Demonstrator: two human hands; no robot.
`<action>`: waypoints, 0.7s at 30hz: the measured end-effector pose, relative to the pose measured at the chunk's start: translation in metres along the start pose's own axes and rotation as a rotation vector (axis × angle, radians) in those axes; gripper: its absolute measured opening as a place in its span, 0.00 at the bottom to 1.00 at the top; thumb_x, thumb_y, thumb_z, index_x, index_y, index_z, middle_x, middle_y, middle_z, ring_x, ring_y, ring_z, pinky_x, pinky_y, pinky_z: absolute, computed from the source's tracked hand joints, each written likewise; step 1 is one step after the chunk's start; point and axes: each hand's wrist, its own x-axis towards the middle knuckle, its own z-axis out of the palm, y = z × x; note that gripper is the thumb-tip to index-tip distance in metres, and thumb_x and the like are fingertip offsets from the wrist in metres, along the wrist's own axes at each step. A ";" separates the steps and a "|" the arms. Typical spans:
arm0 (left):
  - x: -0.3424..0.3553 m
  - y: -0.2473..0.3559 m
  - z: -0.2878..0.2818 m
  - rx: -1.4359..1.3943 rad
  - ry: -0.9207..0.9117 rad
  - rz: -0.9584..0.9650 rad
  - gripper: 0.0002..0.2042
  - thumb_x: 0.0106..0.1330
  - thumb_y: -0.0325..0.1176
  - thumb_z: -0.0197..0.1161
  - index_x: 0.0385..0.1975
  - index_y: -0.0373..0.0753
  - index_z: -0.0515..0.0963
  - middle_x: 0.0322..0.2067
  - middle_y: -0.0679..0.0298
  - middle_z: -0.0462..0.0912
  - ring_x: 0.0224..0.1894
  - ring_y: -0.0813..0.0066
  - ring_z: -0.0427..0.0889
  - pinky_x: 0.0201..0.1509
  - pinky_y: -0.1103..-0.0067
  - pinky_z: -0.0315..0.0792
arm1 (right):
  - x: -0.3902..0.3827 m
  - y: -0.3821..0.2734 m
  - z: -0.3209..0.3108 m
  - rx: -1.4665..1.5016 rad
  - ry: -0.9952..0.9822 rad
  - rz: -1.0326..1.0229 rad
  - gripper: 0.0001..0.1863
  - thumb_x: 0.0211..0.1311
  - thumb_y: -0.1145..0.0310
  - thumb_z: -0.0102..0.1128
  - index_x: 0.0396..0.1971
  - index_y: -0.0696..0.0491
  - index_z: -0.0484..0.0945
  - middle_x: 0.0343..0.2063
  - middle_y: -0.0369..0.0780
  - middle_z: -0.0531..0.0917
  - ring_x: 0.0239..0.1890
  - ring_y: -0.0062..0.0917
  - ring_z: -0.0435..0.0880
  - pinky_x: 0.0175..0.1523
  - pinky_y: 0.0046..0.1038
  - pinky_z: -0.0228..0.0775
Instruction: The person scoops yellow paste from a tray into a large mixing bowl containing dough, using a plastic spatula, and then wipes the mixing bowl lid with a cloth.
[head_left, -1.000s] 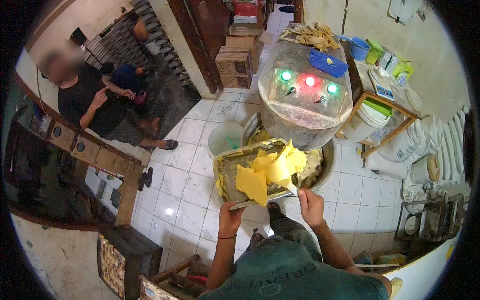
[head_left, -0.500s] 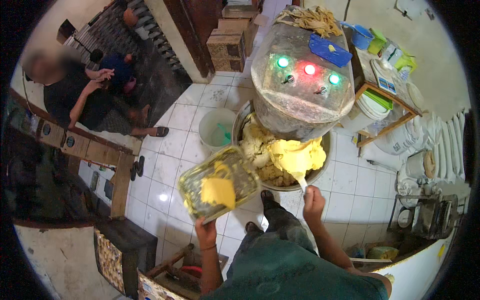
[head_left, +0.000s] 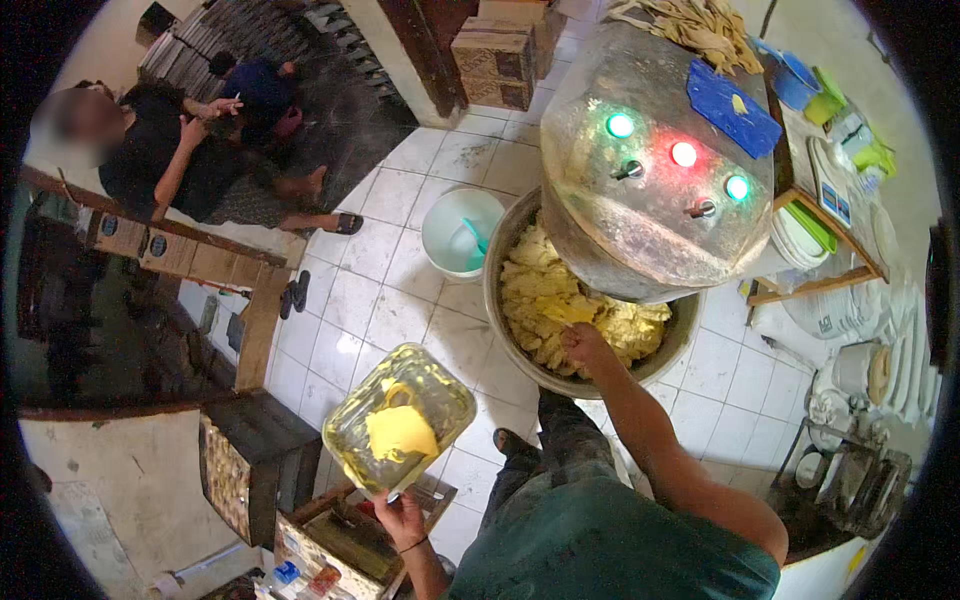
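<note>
L fingers point(head_left: 392, 508) clamped on rect. tray point(head_left: 446, 388) (smeared, yellow lump point(head_left: 402, 432)) | R fingers point(head_left: 577, 340) clamped on scraper point(head_left: 568, 312) | lumpy dough point(head_left: 535, 280)

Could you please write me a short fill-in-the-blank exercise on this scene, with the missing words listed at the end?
1. The hand gripping the tray is the person's ____ one.
2. The soft lump lying in the tray is coloured ____.
3. In the picture, the large round bowl stands to the ____ (left or right) of the white bucket.
4. The middle one of the three glowing lamps is coloured ____.

Missing words: left; yellow; right; red.
</note>
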 end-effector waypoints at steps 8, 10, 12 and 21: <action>-0.024 -0.020 0.057 -0.115 -0.023 -0.041 0.20 0.50 0.24 0.53 0.47 0.32 0.64 0.44 0.53 0.69 0.46 0.59 0.69 0.52 0.64 0.64 | -0.153 0.010 0.008 0.227 -0.440 0.273 0.08 0.60 0.69 0.41 0.34 0.58 0.65 0.10 0.31 0.60 0.08 0.16 0.55 0.13 0.19 0.47; -0.024 -0.016 0.074 -0.117 -0.078 -0.034 0.20 0.50 0.24 0.53 0.46 0.31 0.64 0.44 0.53 0.69 0.47 0.59 0.69 0.53 0.64 0.63 | -0.208 0.006 0.015 -0.101 -0.268 0.052 0.10 0.60 0.64 0.43 0.32 0.55 0.69 0.11 0.32 0.64 0.08 0.14 0.58 0.11 0.17 0.48; -0.017 -0.012 0.074 -0.133 -0.112 -0.125 0.19 0.51 0.24 0.52 0.45 0.29 0.63 0.43 0.53 0.70 0.46 0.61 0.70 0.51 0.65 0.66 | -0.256 -0.001 0.030 -0.691 -0.424 -0.261 0.11 0.60 0.62 0.45 0.28 0.54 0.70 0.14 0.32 0.69 0.12 0.14 0.63 0.16 0.17 0.53; -0.033 0.024 0.082 0.102 -0.235 -0.038 0.09 0.50 0.25 0.51 0.32 0.29 0.69 0.33 0.55 0.74 0.39 0.63 0.74 0.45 0.69 0.71 | -0.332 -0.002 0.152 -2.030 -0.459 -1.076 0.13 0.54 0.61 0.47 0.31 0.55 0.75 0.23 0.51 0.76 0.27 0.42 0.76 0.31 0.37 0.67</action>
